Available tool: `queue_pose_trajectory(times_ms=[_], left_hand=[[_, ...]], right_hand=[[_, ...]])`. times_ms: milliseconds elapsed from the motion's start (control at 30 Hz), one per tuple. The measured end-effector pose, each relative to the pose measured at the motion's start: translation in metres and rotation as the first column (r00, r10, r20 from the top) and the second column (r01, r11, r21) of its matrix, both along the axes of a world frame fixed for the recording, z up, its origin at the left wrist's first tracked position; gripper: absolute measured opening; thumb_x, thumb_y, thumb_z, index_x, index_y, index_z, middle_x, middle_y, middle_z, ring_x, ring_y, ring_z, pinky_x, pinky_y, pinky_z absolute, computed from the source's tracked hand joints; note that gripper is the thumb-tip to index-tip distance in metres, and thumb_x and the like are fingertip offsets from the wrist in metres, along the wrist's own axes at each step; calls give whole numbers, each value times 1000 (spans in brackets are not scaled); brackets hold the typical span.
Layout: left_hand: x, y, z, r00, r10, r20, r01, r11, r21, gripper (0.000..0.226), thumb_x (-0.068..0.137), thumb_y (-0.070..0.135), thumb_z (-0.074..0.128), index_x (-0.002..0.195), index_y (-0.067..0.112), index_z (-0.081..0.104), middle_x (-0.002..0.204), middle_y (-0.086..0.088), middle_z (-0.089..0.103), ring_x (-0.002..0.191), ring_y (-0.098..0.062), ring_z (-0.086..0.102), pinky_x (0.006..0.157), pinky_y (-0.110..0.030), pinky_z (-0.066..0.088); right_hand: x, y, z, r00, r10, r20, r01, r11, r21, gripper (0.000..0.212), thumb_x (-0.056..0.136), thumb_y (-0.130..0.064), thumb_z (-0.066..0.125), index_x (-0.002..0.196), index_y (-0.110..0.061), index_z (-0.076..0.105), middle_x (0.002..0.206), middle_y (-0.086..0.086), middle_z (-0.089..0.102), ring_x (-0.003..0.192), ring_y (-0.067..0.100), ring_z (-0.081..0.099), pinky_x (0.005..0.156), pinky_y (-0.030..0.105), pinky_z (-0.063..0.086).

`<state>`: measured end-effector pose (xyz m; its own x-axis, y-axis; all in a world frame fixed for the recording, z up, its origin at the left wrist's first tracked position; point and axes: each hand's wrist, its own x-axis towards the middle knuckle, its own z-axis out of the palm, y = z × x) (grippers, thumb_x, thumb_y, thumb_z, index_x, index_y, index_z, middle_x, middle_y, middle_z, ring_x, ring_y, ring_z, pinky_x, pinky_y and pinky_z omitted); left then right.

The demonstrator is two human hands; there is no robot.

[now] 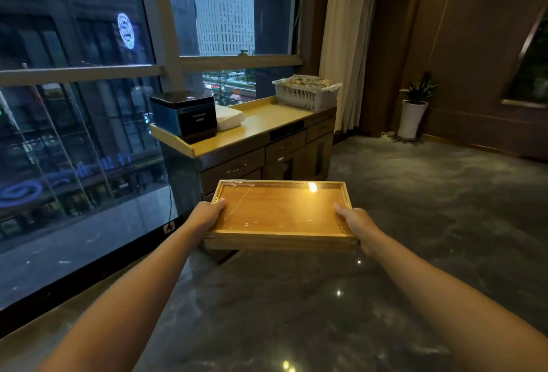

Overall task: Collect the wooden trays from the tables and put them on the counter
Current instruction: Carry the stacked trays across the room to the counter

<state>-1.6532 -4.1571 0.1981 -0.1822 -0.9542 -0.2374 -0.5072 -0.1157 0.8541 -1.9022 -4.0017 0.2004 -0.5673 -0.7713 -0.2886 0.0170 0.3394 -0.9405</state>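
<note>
My left hand (207, 214) and right hand (357, 221) clasp the trays (281, 214) by their ends; I should keep them level and set them on the counter's (261, 122) bare middle.

No legible text in the frame: the small pale label on the black box-shaped appliance (186, 115) left of centre and the glowing oval sign (126, 30) at upper left are blurred
</note>
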Motion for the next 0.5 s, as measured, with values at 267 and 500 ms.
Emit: queue_pose_trajectory(times_ms=[267, 500], left_hand=[[-113, -167, -24, 1000, -26, 14, 25, 999, 48, 46, 94, 35, 42, 118, -2, 53, 95, -10, 57, 87, -21, 54, 83, -32, 38], [-226, -330, -37, 999, 44, -5, -43, 996, 71, 46, 95, 34, 43, 120, -3, 52, 80, -4, 56, 73, -16, 54, 79, -31, 38]], right_hand=[[-117, -179, -32, 999, -19, 42, 17, 999, 51, 48, 93, -36, 47, 128, -2, 46, 92, 5, 56, 86, 21, 56, 85, 37, 45], [-239, -358, -41, 997, 80, 10, -80, 996, 49, 50, 92, -38, 47, 130, -5, 44, 111, 8, 52, 98, 24, 51, 82, 34, 40]])
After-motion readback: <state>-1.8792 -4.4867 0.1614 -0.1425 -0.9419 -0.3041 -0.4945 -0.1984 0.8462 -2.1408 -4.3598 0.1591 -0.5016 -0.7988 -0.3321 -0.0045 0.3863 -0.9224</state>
